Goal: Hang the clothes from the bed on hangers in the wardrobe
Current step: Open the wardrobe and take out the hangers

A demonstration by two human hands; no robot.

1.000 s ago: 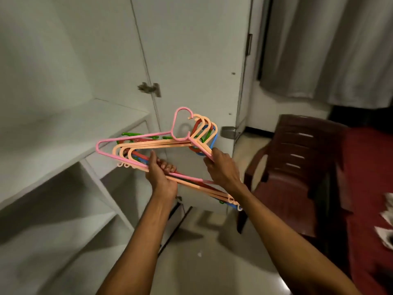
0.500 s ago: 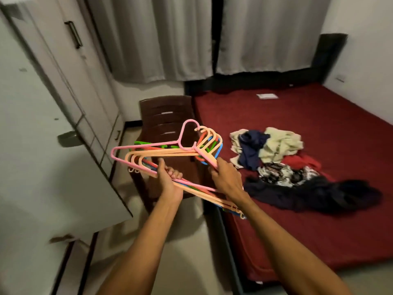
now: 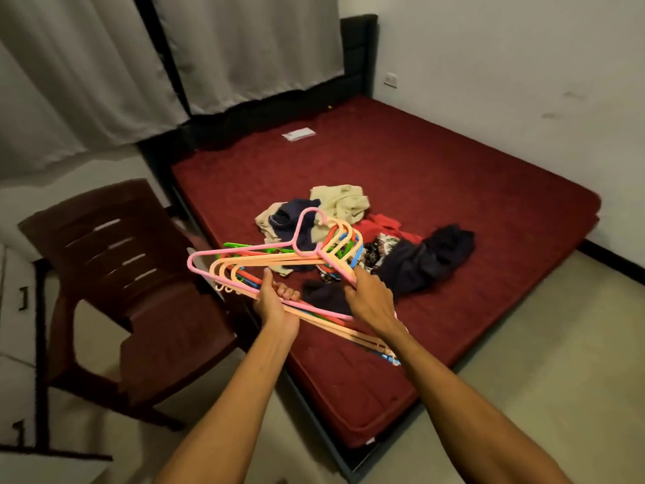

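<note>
I hold a bundle of plastic hangers [image 3: 265, 260], pink, peach, green, red and blue, flat in front of me over the near corner of the bed. My left hand [image 3: 275, 303] grips the lower bars from below. My right hand [image 3: 370, 298] holds the bundle near the hooks. Behind the hangers a pile of clothes [image 3: 352, 235] lies on the dark red mattress [image 3: 453, 176]: a beige garment [image 3: 343, 200], a navy one [image 3: 293, 213], a red one [image 3: 380, 225], a patterned one and a black one [image 3: 429, 256]. The wardrobe is out of view.
A dark brown plastic chair [image 3: 132, 274] stands at the left, close to the bed's corner. Grey curtains [image 3: 209, 54] hang behind the bed. A small white paper [image 3: 298, 133] lies near the head of the mattress. Pale floor shows at the right and below.
My view has swung right, from the open wardrobe past the chair to the bed. Both hands keep the same hold on the hangers, which are now over the bed's edge.
</note>
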